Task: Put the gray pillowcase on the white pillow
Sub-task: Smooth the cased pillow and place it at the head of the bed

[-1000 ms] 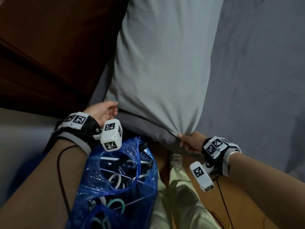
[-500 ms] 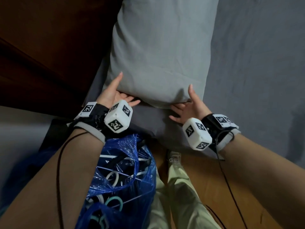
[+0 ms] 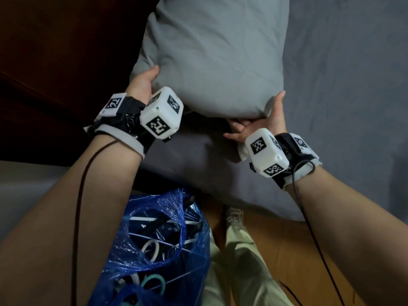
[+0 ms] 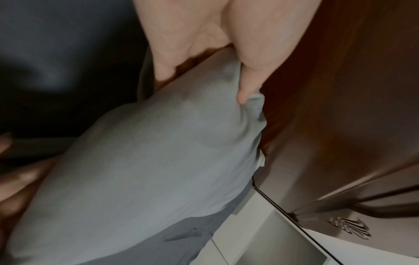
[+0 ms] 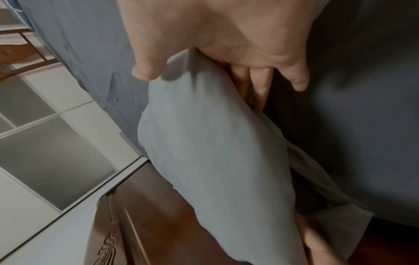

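Left hand [image 3: 143, 82] and right hand [image 3: 268, 120] each gripping a near corner of cased pillow [image 3: 212, 56], thumbs on top, fingers [image 5: 260, 89] curled beneath, above bed [image 3: 342, 85]

We see our right hand [image 5: 226, 35] gripping the near end of the gray pillowcase [image 5: 215, 143], thumb [image 5: 147, 70] on one face and fingers [image 5: 260, 86] curled under the other. The stuffed case runs away from us toward a dark wooden headboard [image 5: 140, 224]. A blue-gray sheet [image 5: 362, 107] lies beside it. A pale fold [image 5: 317, 179] under the case may be the white pillow, though we cannot be sure. White panelled doors [image 5: 45, 143] fill the left.
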Demonstrator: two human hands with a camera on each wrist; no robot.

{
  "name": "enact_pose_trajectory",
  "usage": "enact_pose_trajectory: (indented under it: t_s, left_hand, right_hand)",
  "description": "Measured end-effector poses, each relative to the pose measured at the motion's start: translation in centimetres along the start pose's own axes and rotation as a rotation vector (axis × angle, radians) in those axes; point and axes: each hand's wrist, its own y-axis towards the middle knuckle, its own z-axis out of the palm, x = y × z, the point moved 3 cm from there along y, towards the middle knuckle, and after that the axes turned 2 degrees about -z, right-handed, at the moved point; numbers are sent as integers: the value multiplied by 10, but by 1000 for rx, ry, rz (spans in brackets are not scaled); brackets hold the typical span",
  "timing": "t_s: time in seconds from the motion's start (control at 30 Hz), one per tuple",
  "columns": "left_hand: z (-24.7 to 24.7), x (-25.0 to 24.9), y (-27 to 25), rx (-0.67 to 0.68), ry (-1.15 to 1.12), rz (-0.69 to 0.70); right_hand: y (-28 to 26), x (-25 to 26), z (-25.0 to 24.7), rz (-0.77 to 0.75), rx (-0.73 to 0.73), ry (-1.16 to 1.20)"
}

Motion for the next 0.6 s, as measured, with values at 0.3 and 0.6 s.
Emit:
enact_pose_trajectory:
  t_s: [0.3,0.6]
  left_hand:
    - [6,0,-7,49,-232,110]
    - [-9,33,3,67,-346,80]
  right_hand:
    - [-2,16,1,-121,-18,74]
    - [5,19,-13,-51,19,31]
